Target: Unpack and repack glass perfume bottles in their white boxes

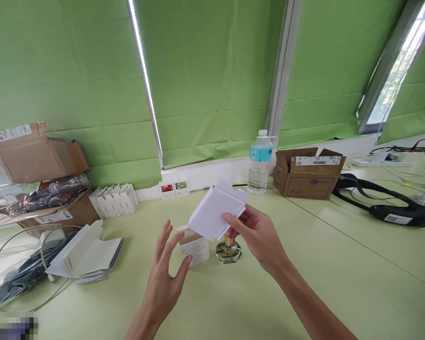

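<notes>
Head view: a white card carton (pixel 216 212), partly folded, is pinched in the right hand (pixel 258 236) between thumb and fingers, held above the surface (pixel 304 264) at centre. Below it stand a small white-and-tan box (pixel 194 248) and a glass perfume bottle (pixel 228 251) with a yellow part at its neck. The left hand (pixel 165 278) is spread open, fingers apart, just beside the small box. Upper right, an open cardboard box (pixel 307 174) stands near a water bottle (pixel 259 163). At left lie folded white cartons (pixel 87 255); white boxes (pixel 113 200) stand in a row by the wall.
</notes>
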`<act>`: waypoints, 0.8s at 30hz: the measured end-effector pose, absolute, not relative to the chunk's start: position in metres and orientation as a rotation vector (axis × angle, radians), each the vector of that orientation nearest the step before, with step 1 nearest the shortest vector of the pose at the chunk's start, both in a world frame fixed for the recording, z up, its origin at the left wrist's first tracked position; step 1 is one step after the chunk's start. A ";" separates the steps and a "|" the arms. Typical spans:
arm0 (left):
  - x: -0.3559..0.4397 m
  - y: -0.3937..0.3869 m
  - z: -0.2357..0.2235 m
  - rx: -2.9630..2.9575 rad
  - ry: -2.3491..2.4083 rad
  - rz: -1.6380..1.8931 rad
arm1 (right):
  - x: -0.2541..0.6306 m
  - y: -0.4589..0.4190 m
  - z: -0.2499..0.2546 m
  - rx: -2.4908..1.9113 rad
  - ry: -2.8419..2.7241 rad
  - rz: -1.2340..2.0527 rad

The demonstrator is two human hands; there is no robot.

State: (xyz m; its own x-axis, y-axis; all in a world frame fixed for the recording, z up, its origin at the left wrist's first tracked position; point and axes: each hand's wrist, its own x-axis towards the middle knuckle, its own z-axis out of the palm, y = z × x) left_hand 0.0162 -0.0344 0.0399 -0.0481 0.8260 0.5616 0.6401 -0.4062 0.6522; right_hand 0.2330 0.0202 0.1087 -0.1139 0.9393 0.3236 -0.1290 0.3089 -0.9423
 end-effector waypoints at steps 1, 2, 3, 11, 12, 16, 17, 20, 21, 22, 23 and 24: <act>0.017 -0.030 0.036 1.996 1.577 1.436 | 0.232 0.020 0.107 -0.815 -1.379 1.135; 0.018 -0.026 0.032 1.952 1.566 1.437 | 0.230 0.020 0.106 -0.808 -1.402 1.160; 0.018 -0.023 0.029 1.897 1.553 1.440 | 0.228 0.019 0.105 -0.804 -1.428 1.183; 0.011 -0.020 0.025 1.643 1.239 1.343 | 0.218 0.018 0.095 -0.718 -1.544 1.230; 0.011 -0.021 0.026 1.640 1.207 1.313 | 0.218 0.019 0.093 -0.710 -1.557 1.230; 0.010 -0.025 0.028 1.636 1.178 1.307 | 0.221 0.023 0.091 -0.780 -1.641 1.140; 0.009 -0.026 0.027 1.637 1.189 1.322 | 0.222 0.024 0.091 -0.807 -1.669 1.110; 0.006 -0.025 0.024 1.675 1.258 1.368 | 0.225 0.025 0.092 -0.872 -1.742 1.032; 0.005 -0.025 0.022 1.709 1.277 1.375 | 0.226 0.026 0.092 -0.890 -1.761 0.995; 0.004 -0.024 0.021 1.752 1.288 1.381 | 0.226 0.026 0.092 -0.906 -1.777 0.951; 0.004 -0.024 0.019 1.798 1.292 1.384 | 0.226 0.026 0.092 -0.919 -1.793 0.905; 0.003 -0.023 0.017 1.838 1.293 1.383 | 0.226 0.026 0.092 -0.930 -1.808 0.861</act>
